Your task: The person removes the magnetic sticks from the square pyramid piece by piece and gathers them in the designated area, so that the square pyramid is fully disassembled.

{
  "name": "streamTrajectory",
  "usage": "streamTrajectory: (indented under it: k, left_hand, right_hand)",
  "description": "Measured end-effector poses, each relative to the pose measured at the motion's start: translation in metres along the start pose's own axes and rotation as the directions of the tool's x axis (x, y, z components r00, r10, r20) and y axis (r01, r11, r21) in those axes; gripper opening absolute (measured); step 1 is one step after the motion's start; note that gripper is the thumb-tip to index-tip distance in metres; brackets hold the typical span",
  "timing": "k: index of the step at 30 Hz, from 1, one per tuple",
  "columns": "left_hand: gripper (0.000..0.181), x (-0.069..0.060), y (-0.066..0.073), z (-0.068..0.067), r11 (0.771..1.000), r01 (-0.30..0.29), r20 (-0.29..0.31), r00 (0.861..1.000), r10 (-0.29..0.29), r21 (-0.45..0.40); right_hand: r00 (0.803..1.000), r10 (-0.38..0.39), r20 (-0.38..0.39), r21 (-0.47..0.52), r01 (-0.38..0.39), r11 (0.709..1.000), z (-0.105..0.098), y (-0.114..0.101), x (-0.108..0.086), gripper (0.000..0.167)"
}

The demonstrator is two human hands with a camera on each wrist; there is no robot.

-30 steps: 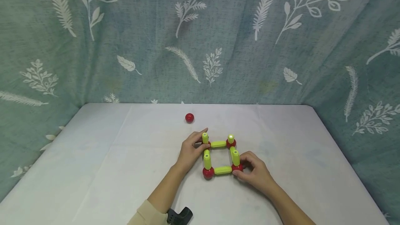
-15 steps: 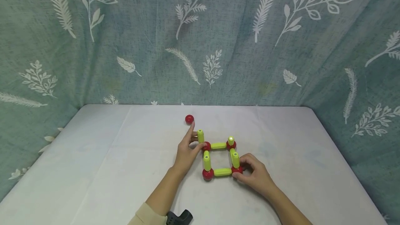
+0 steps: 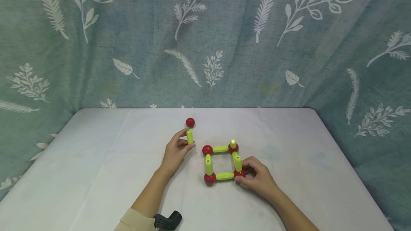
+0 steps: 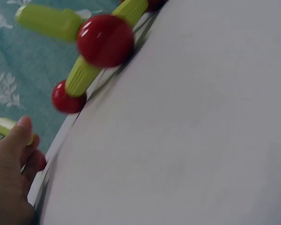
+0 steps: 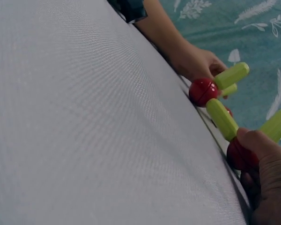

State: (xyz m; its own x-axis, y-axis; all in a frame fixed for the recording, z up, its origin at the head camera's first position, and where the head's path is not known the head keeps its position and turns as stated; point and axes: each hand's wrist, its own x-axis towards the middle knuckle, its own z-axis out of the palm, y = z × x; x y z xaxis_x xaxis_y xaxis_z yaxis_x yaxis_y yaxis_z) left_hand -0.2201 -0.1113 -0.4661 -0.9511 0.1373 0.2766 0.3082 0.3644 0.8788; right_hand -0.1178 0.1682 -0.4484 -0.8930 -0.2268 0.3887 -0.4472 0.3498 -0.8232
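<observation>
In the head view my left hand pinches a yellow-green magnetic rod upright between thumb and fingers. Just beyond the rod's top lies a loose red ball. To the right, a square frame of green rods and red balls sits on the table. Its back-left ball carries no upright rod, while the other three corners each have one. My right hand grips the near-right ball; the thumb lies on that ball in the right wrist view.
A white-covered table spreads out around the frame. Behind and beside it hangs a blue-green curtain with white leaf prints. A black strap device is on the left wrist, below a beige sleeve.
My left hand has pulled the upright rod off the back-left ball and carried it left, close to the loose red ball. The right hand keeps its grip on the near-right ball.
</observation>
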Motion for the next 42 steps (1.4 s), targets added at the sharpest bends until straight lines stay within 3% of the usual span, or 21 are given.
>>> streamTrajectory:
  k: [4, 7, 11, 15, 19, 22, 24, 28, 32, 42]
  left_hand:
    - [0.063, 0.0, -0.006, -0.016, 0.996, 0.085, 0.065, 0.994, -0.088, 0.041]
    - [0.047, 0.0, -0.011, -0.021, 0.995, 0.075, 0.095, 0.992, -0.081, 0.061]
    - [0.036, 0.001, -0.013, -0.022, 0.997, -0.021, 0.132, 0.991, 0.012, 0.068]
    - [0.056, -0.001, -0.01, -0.018, 0.984, -0.114, 0.234, 0.969, 0.08, 0.137]
    - [0.074, -0.004, -0.007, -0.013, 0.93, -0.24, 0.346, 0.928, 0.136, 0.277]
    - [0.074, -0.005, -0.005, -0.011, 0.891, -0.29, 0.385, 0.911, 0.145, 0.35]
    - [0.07, -0.005, -0.005, -0.01, 0.887, -0.28, 0.391, 0.912, 0.126, 0.367]
    - [0.061, -0.003, -0.007, -0.014, 0.905, -0.23, 0.376, 0.923, 0.086, 0.357]
    - [0.059, 0.0, -0.012, -0.023, 0.915, -0.21, 0.373, 0.925, 0.072, 0.344]
    - [0.06, 0.019, -0.026, -0.042, 0.927, -0.15, 0.333, 0.942, 0.029, 0.344]
  right_hand:
    - [1.0, -0.005, -0.002, 0.001, 0.005, 1.0, 0.0, -0.003, 0.001, 0.028]
    - [1.0, -0.024, -0.004, 0.003, 0.024, 1.0, 0.002, 0.005, 0.0, 0.028]
    - [0.999, -0.03, -0.009, 0.001, 0.03, 1.0, 0.004, 0.021, -0.002, 0.029]
    - [1.0, -0.011, -0.009, 0.008, 0.011, 1.0, 0.004, 0.031, -0.004, 0.03]
    - [1.0, 0.001, 0.0, 0.023, -0.001, 1.0, 0.003, 0.032, -0.005, 0.028]
    - [1.0, 0.004, 0.003, 0.029, -0.004, 1.0, 0.003, 0.033, -0.005, 0.028]
    - [1.0, 0.006, 0.003, 0.032, -0.006, 0.999, 0.003, 0.033, -0.005, 0.028]
    - [1.0, -0.004, 0.002, 0.032, 0.004, 0.999, 0.005, 0.033, -0.004, 0.027]
    - [1.0, -0.026, -0.004, 0.036, 0.026, 0.999, 0.006, 0.032, -0.004, 0.027]
    - [1.0, -0.029, -0.013, 0.03, 0.029, 0.999, 0.005, 0.03, -0.004, 0.027]
